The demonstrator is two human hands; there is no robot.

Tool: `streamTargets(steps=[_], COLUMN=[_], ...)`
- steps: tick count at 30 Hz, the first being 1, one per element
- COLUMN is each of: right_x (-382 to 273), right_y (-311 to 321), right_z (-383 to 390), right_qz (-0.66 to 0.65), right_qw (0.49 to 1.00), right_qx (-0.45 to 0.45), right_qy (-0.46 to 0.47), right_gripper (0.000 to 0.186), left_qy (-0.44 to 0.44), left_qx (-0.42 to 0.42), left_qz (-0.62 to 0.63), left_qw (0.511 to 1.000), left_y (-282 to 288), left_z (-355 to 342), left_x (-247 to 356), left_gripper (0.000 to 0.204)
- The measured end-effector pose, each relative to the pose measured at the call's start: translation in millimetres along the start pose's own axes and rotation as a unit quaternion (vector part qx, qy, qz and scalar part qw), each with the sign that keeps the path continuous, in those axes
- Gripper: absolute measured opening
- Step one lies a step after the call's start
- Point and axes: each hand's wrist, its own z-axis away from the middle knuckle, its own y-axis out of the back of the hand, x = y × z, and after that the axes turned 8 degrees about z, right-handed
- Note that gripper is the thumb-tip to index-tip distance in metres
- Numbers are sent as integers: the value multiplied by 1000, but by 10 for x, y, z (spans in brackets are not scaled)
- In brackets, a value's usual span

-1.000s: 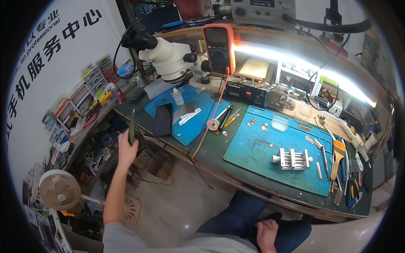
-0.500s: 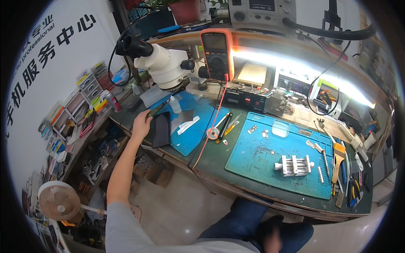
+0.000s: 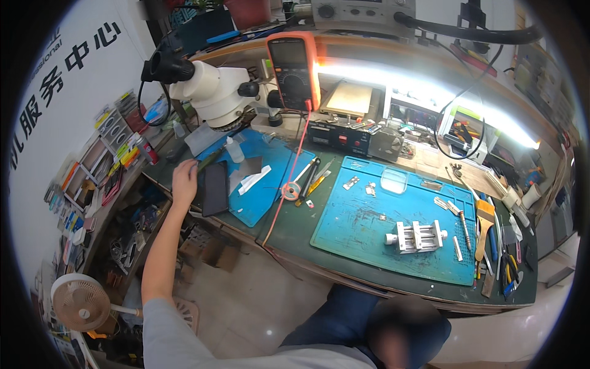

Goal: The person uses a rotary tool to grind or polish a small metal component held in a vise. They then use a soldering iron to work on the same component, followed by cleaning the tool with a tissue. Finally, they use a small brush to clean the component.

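Plainly, the left hand (image 3: 184, 181), left of centre in the frame, has its fingers partly bent at the near end of a slim dark green tool (image 3: 211, 158), though whether they grip it or only touch it cannot be told. That tool slants up and right toward a small white bottle (image 3: 234, 150), just above a dark phone-like slab (image 3: 215, 189) on the worktop (image 3: 289, 230), while the right hand (image 3: 391, 345), low in the frame over the dark trousers, is too blurred to show how far open it is. Large dark lettering runs up the white wall (image 3: 55, 37) at upper left, and the orange multimeter (image 3: 294, 71) at upper centre carries dial markings too small to read.
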Motion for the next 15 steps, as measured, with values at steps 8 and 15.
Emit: streamTargets(steps=[8, 15], right_x=[656, 442], right_y=[1004, 1405], right_z=[-435, -466], right_qz=[-57, -169], right_qw=[895, 938], right_qx=[-140, -85], right_qy=[-419, -290], right_gripper=[27, 49], left_qy=[-9, -174], left_qx=[18, -214], left_qz=[142, 41], left_qw=[990, 960], left_y=[391, -452], left_z=[71, -112], left_x=[1426, 3086], left_gripper=[13, 31])
